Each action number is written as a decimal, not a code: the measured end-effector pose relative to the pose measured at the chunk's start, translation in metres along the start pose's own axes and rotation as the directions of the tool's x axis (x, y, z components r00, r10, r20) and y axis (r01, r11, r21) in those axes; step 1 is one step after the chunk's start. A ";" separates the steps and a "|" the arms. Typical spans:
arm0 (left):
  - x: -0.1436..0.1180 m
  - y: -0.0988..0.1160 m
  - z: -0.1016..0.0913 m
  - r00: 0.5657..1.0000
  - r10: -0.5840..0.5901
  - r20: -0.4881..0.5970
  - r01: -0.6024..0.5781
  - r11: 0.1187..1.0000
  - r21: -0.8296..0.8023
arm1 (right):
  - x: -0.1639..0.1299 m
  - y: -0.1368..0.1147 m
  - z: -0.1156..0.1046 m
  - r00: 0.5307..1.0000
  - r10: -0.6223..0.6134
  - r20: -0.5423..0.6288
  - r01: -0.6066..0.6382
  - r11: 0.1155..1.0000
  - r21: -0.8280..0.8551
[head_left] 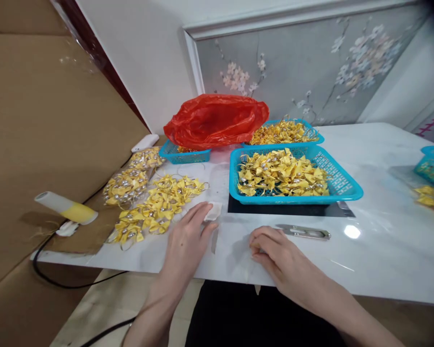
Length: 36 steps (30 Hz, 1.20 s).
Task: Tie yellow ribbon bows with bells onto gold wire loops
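My left hand [188, 236] rests low over the table with fingers stretched forward and the thumb apart. Its fingertips are at a small white piece [213, 212], which they partly cover. To its left lies a loose spread of yellow ribbon flowers [162, 202] with silvery beads. My right hand [274, 250] is closed in a pinch above the tabletop, and whatever is between its fingertips is hidden. Just beyond that hand lie metal thread snips [305, 232]. Behind them, a blue basket [296, 199] holds many more yellow ribbon flowers.
A red plastic bag [217, 120] sits over a smaller blue basket [186, 156]. Another filled basket [321, 140] stands behind. Bagged flowers [126, 185], a white-and-yellow cylinder [67, 207] and a black cable [39, 270] are at left. Another blue basket [431, 168] is at far right.
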<state>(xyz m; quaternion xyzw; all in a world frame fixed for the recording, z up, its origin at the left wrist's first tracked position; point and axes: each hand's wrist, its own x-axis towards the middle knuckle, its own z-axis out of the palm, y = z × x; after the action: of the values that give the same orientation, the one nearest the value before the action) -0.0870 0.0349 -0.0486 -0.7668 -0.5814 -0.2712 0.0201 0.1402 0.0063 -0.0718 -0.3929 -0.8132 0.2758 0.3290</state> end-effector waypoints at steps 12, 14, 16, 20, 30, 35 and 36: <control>-0.042 0.062 -0.026 0.790 -0.230 0.568 0.610 0.387 -0.692 | -0.012 -0.024 -0.014 0.992 0.070 -0.106 -0.057 0.991 0.124; -0.045 0.067 -0.025 0.750 -0.230 0.621 0.661 0.201 -0.723 | -0.013 -0.028 -0.016 0.990 0.058 -0.128 -0.043 0.992 0.123; -0.047 0.070 -0.025 0.725 -0.233 0.649 0.678 0.070 -0.732 | -0.015 -0.031 -0.017 0.988 0.042 -0.152 -0.024 0.993 0.114; -0.050 0.076 -0.023 0.724 -0.244 0.645 0.675 0.058 -0.736 | -0.019 -0.036 -0.020 0.983 0.002 -0.183 0.011 0.997 0.072; -0.063 0.085 -0.034 0.839 -0.216 0.500 0.532 0.129 -0.837 | -0.045 -0.045 -0.022 0.987 0.008 -0.158 0.006 0.996 0.087; -0.075 0.088 -0.044 0.791 -0.013 0.611 0.549 -0.426 -0.720 | -0.064 -0.045 -0.017 1.000 0.014 -0.002 -0.014 0.991 0.131; -0.077 0.089 -0.044 0.796 -0.029 0.605 0.537 -0.427 -0.727 | -0.067 -0.047 -0.016 1.000 0.007 0.008 -0.008 0.993 0.114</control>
<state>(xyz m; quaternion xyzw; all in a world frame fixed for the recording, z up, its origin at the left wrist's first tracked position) -0.0380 -0.0768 -0.0196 -0.2899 -0.2962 -0.4859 -0.7695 0.1627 -0.0712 -0.0498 -0.3754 -0.7961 0.3244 0.3466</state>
